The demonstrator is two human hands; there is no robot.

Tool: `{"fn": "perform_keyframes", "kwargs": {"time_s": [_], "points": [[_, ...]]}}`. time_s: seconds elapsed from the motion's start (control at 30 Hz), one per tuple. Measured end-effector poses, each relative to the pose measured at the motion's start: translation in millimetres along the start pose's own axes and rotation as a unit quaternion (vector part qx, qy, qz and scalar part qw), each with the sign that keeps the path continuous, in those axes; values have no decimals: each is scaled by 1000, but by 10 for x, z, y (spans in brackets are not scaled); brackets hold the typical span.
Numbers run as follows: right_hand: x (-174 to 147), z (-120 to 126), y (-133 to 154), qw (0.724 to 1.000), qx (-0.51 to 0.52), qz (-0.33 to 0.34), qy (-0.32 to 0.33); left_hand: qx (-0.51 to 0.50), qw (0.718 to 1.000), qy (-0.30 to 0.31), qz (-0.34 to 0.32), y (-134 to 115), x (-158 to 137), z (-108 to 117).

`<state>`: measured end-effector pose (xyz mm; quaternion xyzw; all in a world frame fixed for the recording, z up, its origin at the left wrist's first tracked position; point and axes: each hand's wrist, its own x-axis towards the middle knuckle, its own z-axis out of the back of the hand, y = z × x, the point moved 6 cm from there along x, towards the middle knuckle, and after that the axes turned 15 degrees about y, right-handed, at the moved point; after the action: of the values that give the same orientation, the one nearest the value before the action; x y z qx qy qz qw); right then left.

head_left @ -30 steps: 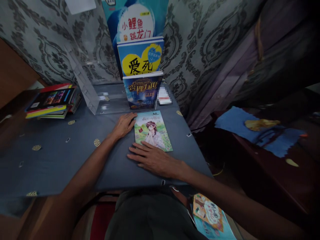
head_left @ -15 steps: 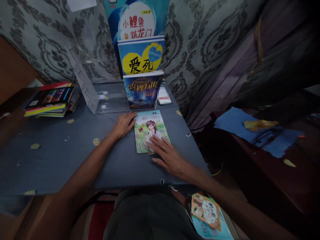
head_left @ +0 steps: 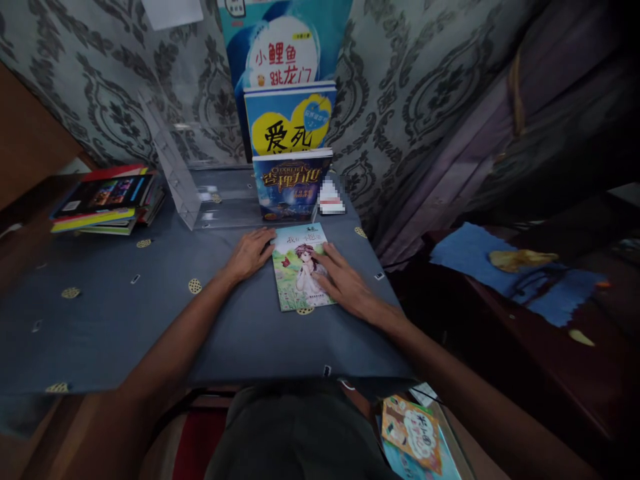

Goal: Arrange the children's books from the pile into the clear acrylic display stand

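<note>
A thin book (head_left: 300, 273) with a green and white illustrated cover lies flat on the table, face up. My left hand (head_left: 250, 253) rests palm down beside its upper left edge, fingertips at the corner, fingers stretched out. Over the book's right edge lies my right hand (head_left: 349, 283), fingers extended and partly covering the cover picture. Just behind this book, a dark blue book (head_left: 291, 188) stands in a clear acrylic stand (head_left: 185, 180). Higher up in the stand are a yellow and blue book (head_left: 290, 120) and a large teal book (head_left: 287, 47).
A pile of books (head_left: 107, 200) lies at the table's left. More books (head_left: 413, 433) sit low at the right, below the table edge. A dark red surface (head_left: 540, 360) with a blue cloth (head_left: 465, 260) is on the right. A patterned curtain (head_left: 380, 93) hangs behind.
My right hand has slid up and right from the cover's lower middle to the book's right edge. My left hand stays by the left edge. The view has shifted slightly.
</note>
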<state>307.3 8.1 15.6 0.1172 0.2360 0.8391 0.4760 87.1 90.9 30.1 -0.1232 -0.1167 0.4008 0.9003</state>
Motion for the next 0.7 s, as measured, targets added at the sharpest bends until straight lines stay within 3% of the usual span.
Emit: {"fn": "perform_keyframes", "kwargs": {"time_s": [0.17, 0.37, 0.57, 0.7], "points": [[-78, -132, 246, 998, 54, -8, -24, 19, 1000, 3, 21, -33, -17, 85], [-210, -186, 784, 983, 162, 85, 1, 81, 992, 43, 81, -190, -29, 218], [173, 164, 402, 976, 138, 50, -159, 116, 981, 111, 113, -460, -87, 200], [462, 208, 61, 969, 145, -10, -200, 136, 976, 129, 112, -755, -133, 122]]}}
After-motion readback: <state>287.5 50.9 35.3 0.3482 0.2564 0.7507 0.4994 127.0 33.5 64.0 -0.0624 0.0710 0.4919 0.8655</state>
